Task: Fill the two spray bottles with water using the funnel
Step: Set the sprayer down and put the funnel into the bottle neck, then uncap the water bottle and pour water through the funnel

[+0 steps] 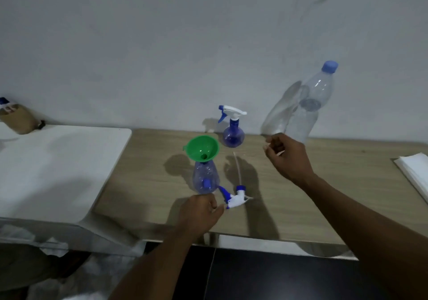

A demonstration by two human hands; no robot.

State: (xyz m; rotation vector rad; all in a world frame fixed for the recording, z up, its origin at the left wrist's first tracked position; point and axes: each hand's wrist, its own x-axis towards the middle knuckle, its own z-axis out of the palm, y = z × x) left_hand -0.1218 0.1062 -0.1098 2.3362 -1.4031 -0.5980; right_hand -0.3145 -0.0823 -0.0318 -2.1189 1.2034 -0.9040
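A green funnel (202, 148) sits in the neck of an open blue spray bottle (205, 179) on the wooden table (335, 184). Its white and blue sprayer head (236, 198) lies beside it, with the thin dip tube (238, 170) pointing away from me. A second blue spray bottle (233, 135), with its head on, stands by the wall. A clear water bottle (312, 100) with a blue cap stands at the back right, partly filled. My left hand (199, 214) is curled shut just left of the loose sprayer head. My right hand (287, 156) hovers loosely curled in front of the water bottle's base, holding nothing.
A white table (58, 160) adjoins the wooden one on the left, with a tan object (18, 119) at its far corner. A stack of white paper (414, 174) lies at the right edge. The wall runs close behind the bottles.
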